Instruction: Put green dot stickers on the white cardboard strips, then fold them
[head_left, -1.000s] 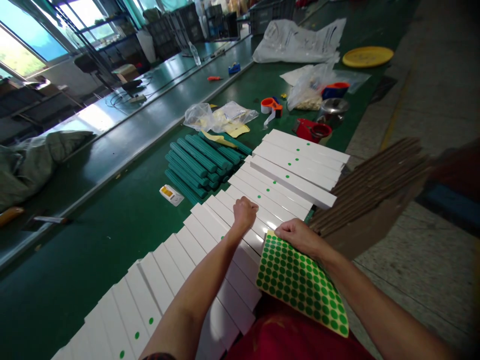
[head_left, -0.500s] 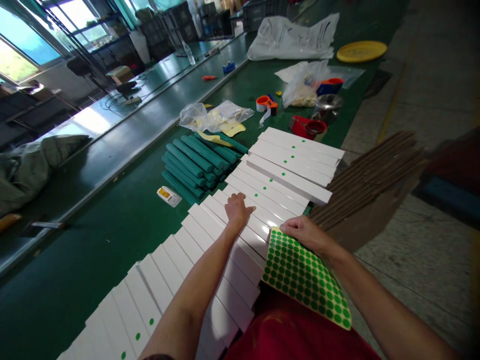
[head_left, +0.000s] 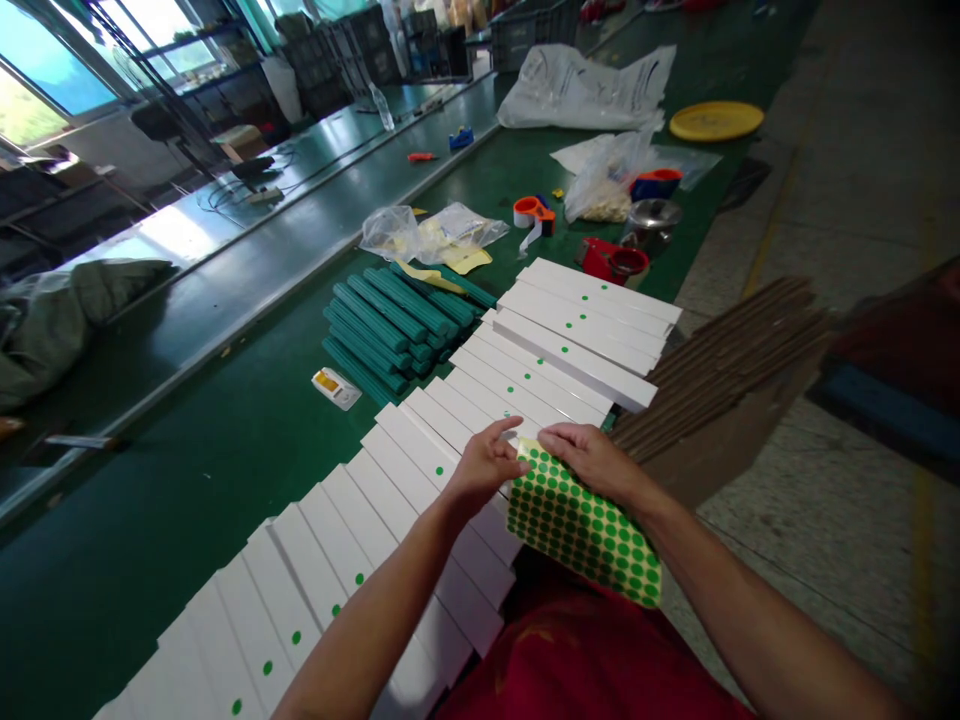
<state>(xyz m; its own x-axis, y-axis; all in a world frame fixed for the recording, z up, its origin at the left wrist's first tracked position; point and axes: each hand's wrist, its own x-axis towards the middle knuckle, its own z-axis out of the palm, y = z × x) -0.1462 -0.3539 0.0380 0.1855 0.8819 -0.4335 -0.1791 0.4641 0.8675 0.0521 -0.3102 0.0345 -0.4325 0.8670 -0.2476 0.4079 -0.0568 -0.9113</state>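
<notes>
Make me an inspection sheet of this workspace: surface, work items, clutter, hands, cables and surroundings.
Surface: green tabletop bearing an overlapping row of long white boxes.
Job's things: the white boxes, several with round green stickers; a green-dot sticker sheet.
Clutter: green ribbed rods, orange tape dispenser, red tape dispenser, plastic bags.
Grip: right hand holds the sticker sheet's upper edge; left hand is at its upper left corner, contact unclear.
Cables: thin dark cables on the far-left bench.
Surroundings: brown cardboard stack right of the tabletop; windows far left.
</notes>
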